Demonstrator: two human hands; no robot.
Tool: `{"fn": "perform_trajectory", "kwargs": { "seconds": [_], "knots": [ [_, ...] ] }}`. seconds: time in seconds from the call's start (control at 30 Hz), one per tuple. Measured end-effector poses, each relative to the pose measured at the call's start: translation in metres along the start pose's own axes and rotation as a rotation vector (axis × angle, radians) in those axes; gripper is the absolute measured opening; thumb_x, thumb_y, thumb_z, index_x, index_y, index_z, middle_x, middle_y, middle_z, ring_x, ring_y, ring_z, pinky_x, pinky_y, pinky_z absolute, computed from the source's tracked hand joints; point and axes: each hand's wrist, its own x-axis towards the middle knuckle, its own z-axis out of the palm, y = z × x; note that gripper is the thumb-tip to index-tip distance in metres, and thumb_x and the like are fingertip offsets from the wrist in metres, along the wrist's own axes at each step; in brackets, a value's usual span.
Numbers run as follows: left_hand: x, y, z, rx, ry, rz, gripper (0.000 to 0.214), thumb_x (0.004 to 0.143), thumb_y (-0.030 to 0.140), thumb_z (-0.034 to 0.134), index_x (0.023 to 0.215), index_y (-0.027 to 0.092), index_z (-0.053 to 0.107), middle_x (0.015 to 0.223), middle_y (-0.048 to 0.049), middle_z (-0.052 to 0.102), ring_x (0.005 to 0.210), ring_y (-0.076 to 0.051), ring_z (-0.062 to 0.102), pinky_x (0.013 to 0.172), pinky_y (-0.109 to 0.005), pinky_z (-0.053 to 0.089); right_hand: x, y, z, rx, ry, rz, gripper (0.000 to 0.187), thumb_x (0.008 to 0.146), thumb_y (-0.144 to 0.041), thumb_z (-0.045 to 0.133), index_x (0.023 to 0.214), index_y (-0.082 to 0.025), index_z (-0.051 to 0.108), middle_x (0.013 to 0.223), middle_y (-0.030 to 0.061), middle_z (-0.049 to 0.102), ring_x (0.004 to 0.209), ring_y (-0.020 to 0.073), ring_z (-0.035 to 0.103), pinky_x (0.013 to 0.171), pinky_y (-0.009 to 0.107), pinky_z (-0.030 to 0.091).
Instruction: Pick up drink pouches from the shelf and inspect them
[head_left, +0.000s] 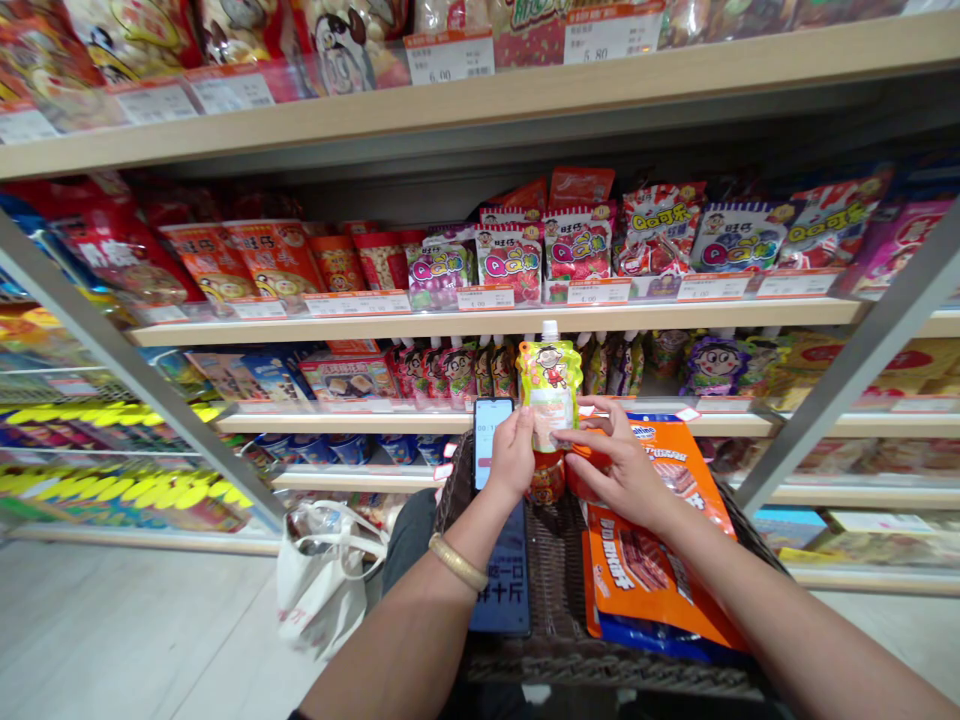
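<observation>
At the far left of my reach, a white bag (322, 585) sits on the floor beside my leg, and then my left forearm slants up and inward, a gold bracelet (457, 563) around it near the wrist. A lit phone (491, 430) stands just left of my left hand (516, 447), which is closed on the lower left edge of the yellow-green pouch (551, 375), thumb in front. I have the pouch upright, white cap on top, above the wicker basket (600, 670) and in front of the shelves. On its right, my right hand (611, 455) has its fingers loosely spread, one fingertip against the pouch's lower front, while my right forearm slopes down to the right, crossing over the orange packets (637, 575)
</observation>
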Motion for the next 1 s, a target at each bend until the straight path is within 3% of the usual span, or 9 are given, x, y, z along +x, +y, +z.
{"fn": "perform_trajectory", "kwargs": {
  "seconds": [0.17, 0.37, 0.5, 0.6, 0.7, 0.8, 0.9, 1.0],
  "knots": [
    [0.0, 0.002, 0.0, -0.001, -0.024, -0.005, 0.056, 0.08, 0.067, 0.046, 0.077, 0.014, 0.064, 0.073, -0.0054, 0.068, 0.071, -0.018, 0.06, 0.069, -0.028, 0.049, -0.001, 0.0, 0.001, 0.001, 0.004, 0.022, 0.028, 0.086, -0.022, 0.056, 0.111, -0.029, 0.066, 0.132, 0.0088, 0.039, 0.125, 0.0267, 0.044, 0.101, 0.048, 0.044],
    [0.002, -0.001, -0.001, -0.059, -0.155, -0.039, 0.059, 0.084, 0.063, 0.042, 0.1, 0.012, 0.068, 0.102, -0.0113, 0.072, 0.096, -0.025, 0.066, 0.088, -0.036, 0.05, -0.001, 0.004, 0.003, -0.036, 0.023, 0.058, 0.044, 0.086, -0.023, 0.055, 0.13, -0.029, 0.05, 0.136, 0.0103, 0.043, 0.128, 0.0267, 0.044, 0.107, 0.051, 0.037],
    [0.006, -0.003, -0.003, -0.011, -0.223, 0.016, 0.049, 0.086, 0.051, 0.049, 0.113, 0.013, 0.065, 0.121, -0.0117, 0.065, 0.116, -0.026, 0.058, 0.103, -0.038, 0.042, 0.0, 0.007, 0.002, -0.015, 0.019, 0.091, 0.048, 0.088, -0.027, 0.053, 0.135, -0.03, 0.045, 0.139, 0.0094, 0.046, 0.131, 0.0269, 0.042, 0.109, 0.052, 0.035],
    [0.008, -0.001, -0.003, 0.08, -0.221, 0.075, 0.041, 0.084, 0.037, 0.055, 0.117, 0.014, 0.064, 0.124, -0.0114, 0.063, 0.119, -0.024, 0.055, 0.107, -0.038, 0.038, 0.0, 0.008, 0.003, 0.044, 0.012, 0.125, 0.049, 0.089, -0.03, 0.053, 0.137, -0.03, 0.042, 0.14, 0.0091, 0.047, 0.131, 0.0269, 0.042, 0.11, 0.052, 0.034],
    [0.006, 0.003, -0.002, 0.124, -0.194, 0.089, 0.045, 0.079, 0.027, 0.062, 0.123, 0.017, 0.06, 0.118, -0.0099, 0.062, 0.109, -0.021, 0.058, 0.1, -0.035, 0.045, 0.0, 0.009, 0.006, 0.173, 0.007, 0.185, 0.051, 0.09, -0.032, 0.054, 0.138, -0.029, 0.037, 0.139, 0.01, 0.047, 0.128, 0.0259, 0.047, 0.108, 0.05, 0.039],
    [0.003, 0.007, 0.0, 0.142, -0.17, 0.054, 0.057, 0.073, 0.021, 0.068, 0.128, 0.019, 0.056, 0.111, -0.0088, 0.058, 0.099, -0.018, 0.059, 0.081, -0.029, 0.055, -0.001, 0.011, 0.008, 0.268, 0.035, 0.233, 0.049, 0.088, -0.033, 0.057, 0.133, -0.027, 0.037, 0.134, 0.0112, 0.05, 0.123, 0.0244, 0.051, 0.103, 0.049, 0.044],
    [0.001, 0.006, 0.001, 0.154, -0.175, 0.03, 0.057, 0.069, 0.021, 0.072, 0.125, 0.02, 0.058, 0.109, -0.0087, 0.052, 0.1, -0.02, 0.056, 0.064, -0.022, 0.056, 0.0, 0.014, 0.01, 0.292, 0.073, 0.266, 0.045, 0.087, -0.035, 0.058, 0.128, -0.027, 0.04, 0.127, 0.0109, 0.054, 0.115, 0.0227, 0.055, 0.099, 0.047, 0.047],
    [0.001, 0.004, 0.001, 0.154, -0.179, 0.02, 0.055, 0.069, 0.022, 0.073, 0.122, 0.022, 0.06, 0.112, -0.0087, 0.049, 0.103, -0.021, 0.054, 0.062, -0.02, 0.056, 0.001, 0.015, 0.011, 0.257, 0.142, 0.293, 0.041, 0.087, -0.036, 0.059, 0.123, -0.026, 0.044, 0.12, 0.0098, 0.056, 0.108, 0.0216, 0.058, 0.096, 0.046, 0.049]
  ]
}}
